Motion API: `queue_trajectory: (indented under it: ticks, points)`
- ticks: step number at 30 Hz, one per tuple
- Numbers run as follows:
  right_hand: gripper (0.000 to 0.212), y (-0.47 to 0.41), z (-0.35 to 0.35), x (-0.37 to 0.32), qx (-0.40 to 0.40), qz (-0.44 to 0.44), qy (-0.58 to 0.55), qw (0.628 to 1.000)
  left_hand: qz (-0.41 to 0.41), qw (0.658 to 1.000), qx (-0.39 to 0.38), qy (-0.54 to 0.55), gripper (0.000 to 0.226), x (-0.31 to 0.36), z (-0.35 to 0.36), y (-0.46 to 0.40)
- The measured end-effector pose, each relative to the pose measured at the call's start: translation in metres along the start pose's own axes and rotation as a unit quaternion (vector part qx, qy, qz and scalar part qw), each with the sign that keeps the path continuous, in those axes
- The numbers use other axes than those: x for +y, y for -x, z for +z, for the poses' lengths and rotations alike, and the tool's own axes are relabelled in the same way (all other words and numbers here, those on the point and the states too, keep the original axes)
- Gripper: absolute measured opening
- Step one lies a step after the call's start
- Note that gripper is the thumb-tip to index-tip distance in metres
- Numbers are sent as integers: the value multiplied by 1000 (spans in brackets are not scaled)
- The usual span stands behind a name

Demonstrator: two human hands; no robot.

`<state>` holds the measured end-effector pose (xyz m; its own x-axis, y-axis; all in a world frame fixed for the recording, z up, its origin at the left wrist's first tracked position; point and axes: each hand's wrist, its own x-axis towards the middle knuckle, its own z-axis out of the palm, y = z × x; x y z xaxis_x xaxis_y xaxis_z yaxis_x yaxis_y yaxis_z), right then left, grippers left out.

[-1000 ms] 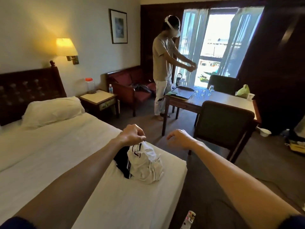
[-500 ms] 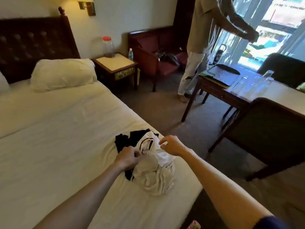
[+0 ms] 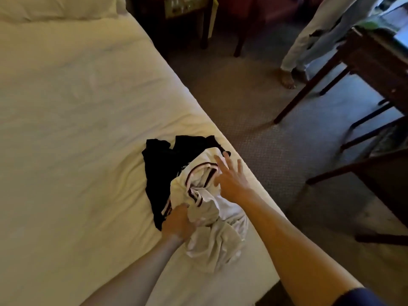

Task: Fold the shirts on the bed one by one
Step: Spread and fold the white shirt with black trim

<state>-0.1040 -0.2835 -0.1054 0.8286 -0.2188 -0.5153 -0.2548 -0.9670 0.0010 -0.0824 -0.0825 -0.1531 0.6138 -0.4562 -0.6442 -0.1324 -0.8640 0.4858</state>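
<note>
A crumpled white shirt with dark trim lies on top of a black shirt near the right edge of the bed. My left hand grips a bunch of the white shirt's fabric at its near left side. My right hand is over the upper part of the white shirt with fingers spread and straight, holding nothing.
A pillow lies at the head of the bed. A nightstand stands beyond it. A person's legs are beside a wooden table, with a dark chair at right on the carpet.
The view has tilted down towards the bed. My left hand lowered the white shirt onto the pile and keeps its grip. My right hand opened and moved over the shirt.
</note>
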Motion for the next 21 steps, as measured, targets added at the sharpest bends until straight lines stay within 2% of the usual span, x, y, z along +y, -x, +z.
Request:
queue_trajectory:
  ticks: [3,5,7,10,13,17,21]
  points:
    - [30,-16,14,6,-10,-20,91,996,19,999,33,27,31,11,12,-19]
    - [48,-20,20,8,4,-29,62,998,18,998,39,54,36,15,14,-30]
    - [56,-19,21,7,36,-30,15,999,23,996,39,82,38,17,14,-34]
    - [38,-9,20,4,115,-45,-50,991,39,991,75,108,38,14,7,-24]
    - [15,12,2,-2,201,-16,-186,962,40,978,135,152,39,8,-13,7]
    - [4,48,-43,-28,208,24,-253,945,69,952,215,207,45,7,-56,59]
    - [31,86,-105,-58,249,29,-271,930,87,920,271,270,43,14,-116,115]
